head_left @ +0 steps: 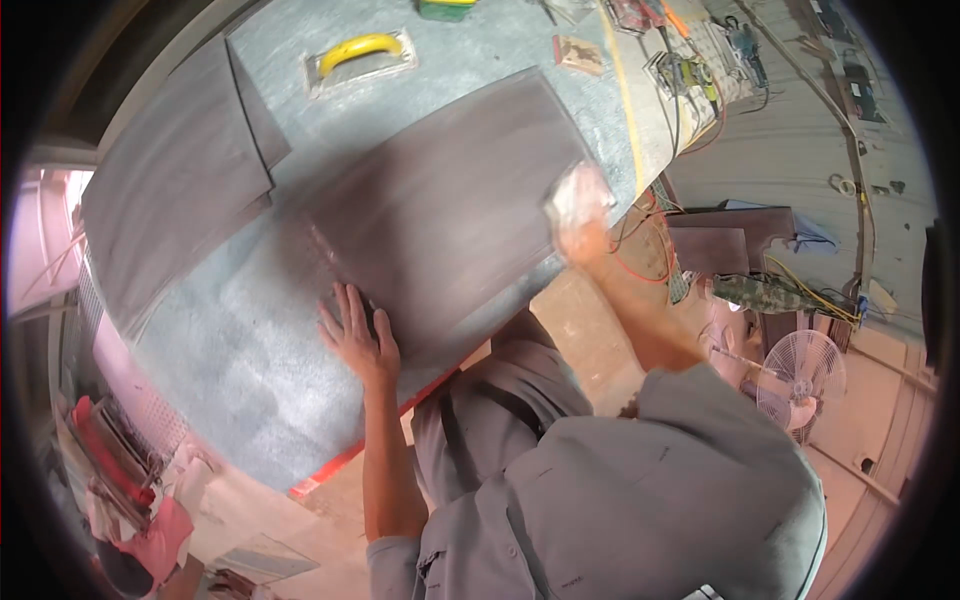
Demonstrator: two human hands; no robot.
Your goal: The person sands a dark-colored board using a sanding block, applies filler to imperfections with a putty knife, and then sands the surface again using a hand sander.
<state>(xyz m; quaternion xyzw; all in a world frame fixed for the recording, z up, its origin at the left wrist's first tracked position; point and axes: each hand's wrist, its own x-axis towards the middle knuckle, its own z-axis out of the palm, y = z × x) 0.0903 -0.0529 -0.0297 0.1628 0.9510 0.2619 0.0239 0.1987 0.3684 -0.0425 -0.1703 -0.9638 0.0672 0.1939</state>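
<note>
The left hand (355, 335) lies flat just left of centre in the frame, fingers spread apart, palm down on the bench (230, 350) with its fingertips touching the near left edge of a dark panel (440, 215). It grips nothing; it only presses there. The right hand (582, 222), right of centre, is closed around a pale pad (575, 193), held against the panel's right edge; the pad is blurred and its make cannot be told. The panel itself is a large dark brown sheet lying flat across the middle of the frame, tilted in the picture, its near corner hanging past the bench's red edge.

Further out, a second dark sheet (175, 190) lies at the upper left, partly over the bench's far side and apart from the panel. Near the top centre sits a float with a yellow handle (358, 55), well apart from both hands. A small brown block (580, 53) lies at the top, right of the float. Tools and cables (690, 75) crowd the upper right. A floor fan (800, 378) stands at the lower right, and more dark boards (735, 235) lie on the floor above it. The person's grey shirt (620, 500) fills the bottom centre.
</note>
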